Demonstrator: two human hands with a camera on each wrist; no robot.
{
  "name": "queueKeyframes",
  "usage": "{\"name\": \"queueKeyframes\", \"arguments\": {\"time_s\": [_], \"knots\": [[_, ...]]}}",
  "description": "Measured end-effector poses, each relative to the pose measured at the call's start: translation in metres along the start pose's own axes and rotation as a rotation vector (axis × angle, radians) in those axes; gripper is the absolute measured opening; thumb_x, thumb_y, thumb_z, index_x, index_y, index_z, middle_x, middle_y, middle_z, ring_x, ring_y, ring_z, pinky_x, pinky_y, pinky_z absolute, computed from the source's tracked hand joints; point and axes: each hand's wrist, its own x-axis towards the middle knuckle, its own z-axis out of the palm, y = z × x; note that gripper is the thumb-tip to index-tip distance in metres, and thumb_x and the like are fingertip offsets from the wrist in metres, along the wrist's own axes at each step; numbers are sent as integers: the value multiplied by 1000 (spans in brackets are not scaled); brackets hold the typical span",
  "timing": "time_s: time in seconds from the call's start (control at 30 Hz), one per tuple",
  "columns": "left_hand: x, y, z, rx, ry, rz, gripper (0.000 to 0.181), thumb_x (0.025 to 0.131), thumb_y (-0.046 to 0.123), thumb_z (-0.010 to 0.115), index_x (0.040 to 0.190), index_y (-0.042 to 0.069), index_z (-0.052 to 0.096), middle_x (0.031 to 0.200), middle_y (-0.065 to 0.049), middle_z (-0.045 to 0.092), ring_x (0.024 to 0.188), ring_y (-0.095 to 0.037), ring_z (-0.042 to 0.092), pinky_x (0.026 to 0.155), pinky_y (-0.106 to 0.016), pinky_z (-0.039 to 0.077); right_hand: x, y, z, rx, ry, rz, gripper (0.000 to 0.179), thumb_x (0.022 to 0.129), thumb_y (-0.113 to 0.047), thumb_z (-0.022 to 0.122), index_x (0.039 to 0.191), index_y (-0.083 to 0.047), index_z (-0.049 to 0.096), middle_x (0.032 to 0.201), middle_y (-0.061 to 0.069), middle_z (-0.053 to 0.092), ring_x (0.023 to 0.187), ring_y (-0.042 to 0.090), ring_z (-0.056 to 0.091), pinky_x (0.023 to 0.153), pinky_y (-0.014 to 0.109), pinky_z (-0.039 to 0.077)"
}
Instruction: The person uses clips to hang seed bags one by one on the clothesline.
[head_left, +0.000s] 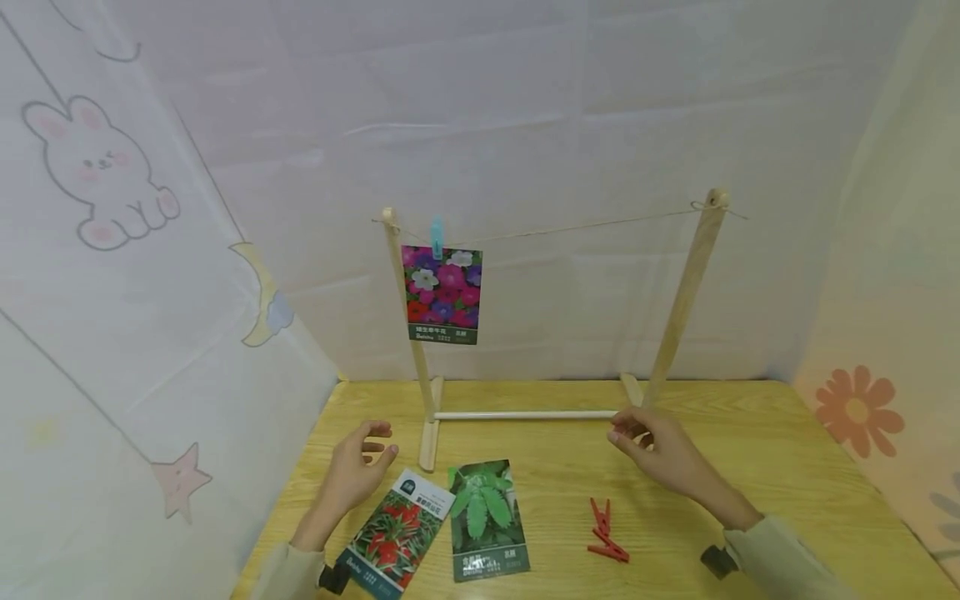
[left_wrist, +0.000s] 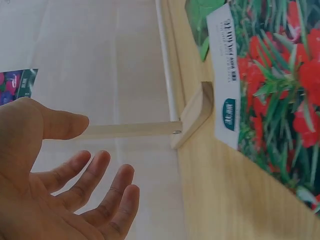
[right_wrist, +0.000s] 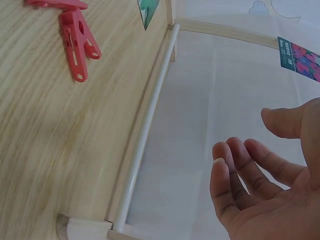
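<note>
My left hand (head_left: 357, 468) hovers left of the wooden stand, fingers relaxed and holding nothing. Just below it lies a seed packet with red flowers (head_left: 396, 533). Beside that is a seed packet with green leaves (head_left: 487, 518). My right hand (head_left: 663, 450) is held near the foot of the stand's right post, fingers loosely bent with thumb apart, and nothing is in it. Two red clothespins (right_wrist: 75, 42) lie on the table to its left. A blue clothespin (head_left: 437, 239) holds a packet with pink and purple flowers (head_left: 444, 296) on the string, near the left post.
The wooden stand has a left post (head_left: 417, 350), a right post (head_left: 686, 292) and a white crossbar (head_left: 525, 415) low between them. A thin string (head_left: 577, 227) runs between the post tops. White printed cloth (head_left: 525, 125) surrounds the wood-grain table (head_left: 555, 475).
</note>
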Motion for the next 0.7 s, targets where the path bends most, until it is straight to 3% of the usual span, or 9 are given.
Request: {"name": "queueKeyframes", "arguments": {"time_s": [0.27,0.43,0.7], "knots": [[-10,-11,13,-29,-12,-41,33,100,14,78,131,9,67,128,-13,72,107,-30,74,86,-47,62,-8,6,5,20,-11,80,18,103,-16,73,116,-4,74,101,2,76,86,9,68,69,28,59],[-16,-16,16,-39,-15,-42,33,100,13,77,131,7,67,127,-16,72,107,-33,74,85,-48,62,-13,8,9,34,-4,115,21,104,-18,73,119,-3,73,102,2,75,88,9,68,71,27,58],[-26,-22,19,-76,-42,-105,35,101,14,76,133,4,65,130,-18,70,110,-33,72,87,-48,62,-21,14,16,84,-20,166,19,105,-19,72,117,-5,72,103,2,74,89,9,69,72,27,58]]}}
